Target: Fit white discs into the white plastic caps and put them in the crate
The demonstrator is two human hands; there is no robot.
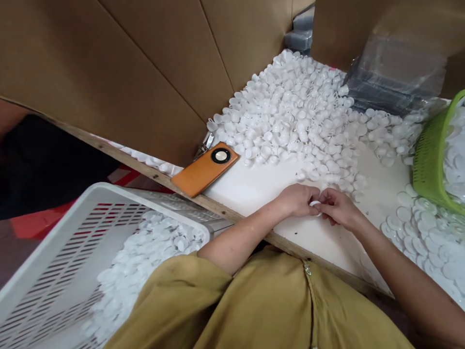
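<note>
My left hand (296, 200) and my right hand (339, 209) meet over the white table (254, 186), fingertips pinched together on one small white plastic cap (315, 204). Just beyond them lies a large heap of white plastic pieces (301, 111). Flat white round discs (425, 235) are spread on the table to the right of my right hand.
An orange phone (205, 168) lies at the table's left edge beside a metal clip (205, 144). A white slotted basket (54, 271) with white pieces sits low on the left. A green basket (432, 160) stands at the right. Cardboard walls (127, 72) and clear plastic packs (394, 77) stand behind.
</note>
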